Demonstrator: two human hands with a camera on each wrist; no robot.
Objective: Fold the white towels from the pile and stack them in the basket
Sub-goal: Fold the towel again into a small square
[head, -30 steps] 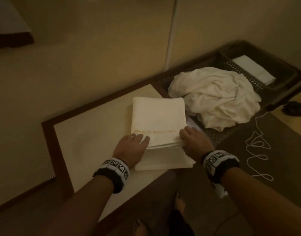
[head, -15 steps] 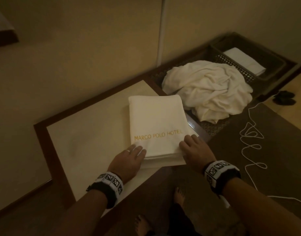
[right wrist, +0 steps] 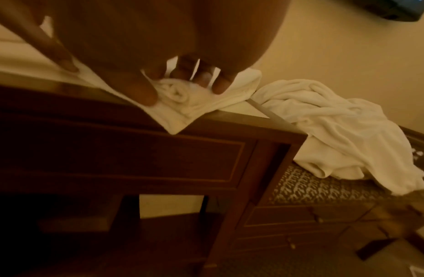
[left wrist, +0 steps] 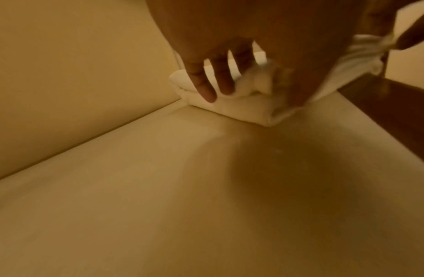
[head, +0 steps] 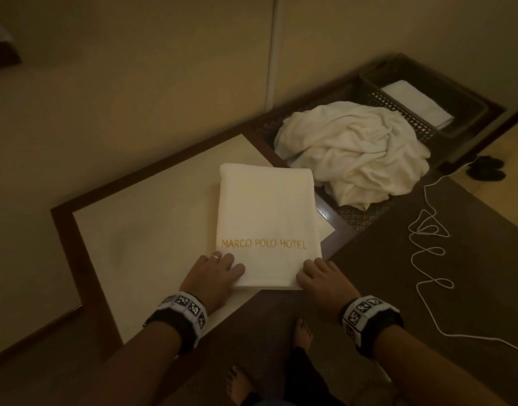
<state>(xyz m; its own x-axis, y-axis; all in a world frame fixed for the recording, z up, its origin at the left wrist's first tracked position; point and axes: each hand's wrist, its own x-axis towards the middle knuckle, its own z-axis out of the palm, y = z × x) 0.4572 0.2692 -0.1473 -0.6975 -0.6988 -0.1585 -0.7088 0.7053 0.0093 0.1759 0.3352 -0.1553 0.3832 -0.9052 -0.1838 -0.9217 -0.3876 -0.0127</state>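
Observation:
A folded white towel (head: 266,206) lettered MARCO POLO HOTEL lies on the cream desk top (head: 140,230). My left hand (head: 219,273) pinches its near left corner, fingers on top and thumb at the edge, with the towel (left wrist: 241,108) bunched in between in the left wrist view. My right hand (head: 319,276) pinches the near right corner, where the layers of the towel (right wrist: 182,110) bunch between thumb and fingers. The loose towel pile (head: 357,150) lies to the right. Beyond it, the dark basket (head: 404,114) holds one folded towel (head: 415,101).
The desk stands against a wall, dark wooden frame around its top. The pile (right wrist: 336,127) rests on a lower woven-top chest with drawers. A white cord (head: 427,230) snakes over the brown carpet; dark slippers (head: 486,168) lie at far right. Bare feet (head: 303,332) stand below.
Both hands have drawn the towel's upper layer toward the near desk edge, so it now covers the lower layer. The lettering has come fully into sight.

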